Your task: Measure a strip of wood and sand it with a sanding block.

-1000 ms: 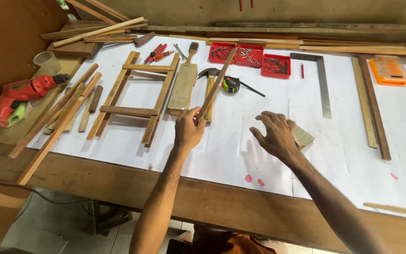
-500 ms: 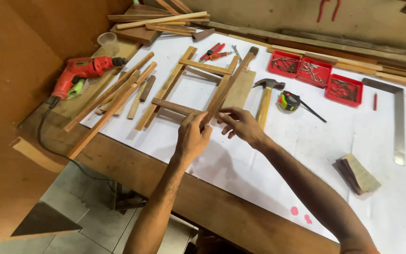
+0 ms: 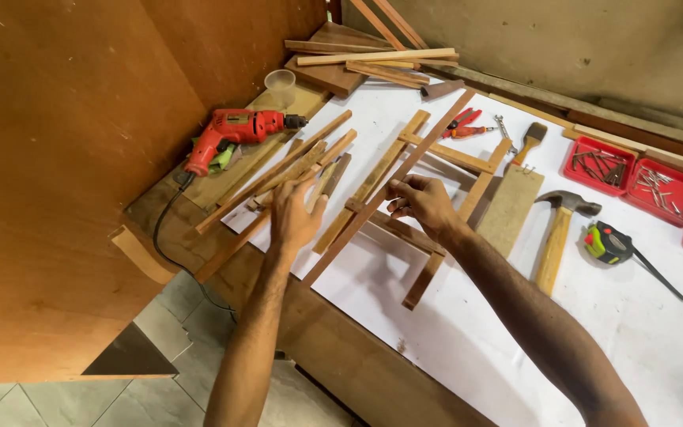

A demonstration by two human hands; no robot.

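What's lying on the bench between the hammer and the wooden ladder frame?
In the head view, a flat rectangular board lies between the hammer and the ladder frame, with a brush at its far end.

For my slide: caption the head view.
Right hand holds a long wooden strip above a ladder-like frame; left hand reaches toward loose sticks.

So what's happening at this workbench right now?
A person stands at a workbench covered with white paper. The right hand holds a long thin wooden strip slanted above a small ladder-like wooden frame. The left hand reaches, fingers spread, over a pile of loose wooden sticks. A red drill lies to the left; a hammer and tape measure lie to the right.
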